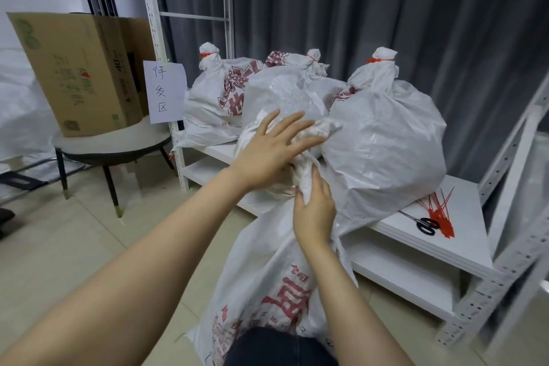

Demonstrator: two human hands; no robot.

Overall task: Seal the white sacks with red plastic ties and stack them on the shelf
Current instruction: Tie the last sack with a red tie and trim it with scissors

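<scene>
- A grey curtain (326, 9) fills the upper right of the frame, behind a white metal shelf (430, 235).
- An unsealed white sack (261, 285) with red print stands on the floor at bottom centre. Its twisted neck reaches up to the shelf edge, and what it holds is hidden.
- The largest tied sack (386, 142) sits on the shelf at centre right, full and rounded, its knot closed by a red tie (375, 60).
- Further left on the shelf are a left tied sack (208, 98) and a rear tied sack (309, 65), with a front sack (282, 92) just before them. None shows its contents.
- An open cardboard box (83, 68) leans on a round stool (113, 142) at upper left; its inside cannot be seen.
- A paper sign (165, 92) with handwritten characters hangs on the shelf post.
- The left hand (270, 148) lies at centre, fingers straight and spread over bunched sack material.
- The right hand (313, 214), just below, curls round the unsealed sack's neck.
- Loose red plastic ties (439, 214) lie on the shelf at right, touching black-handled scissors (426, 224).
</scene>
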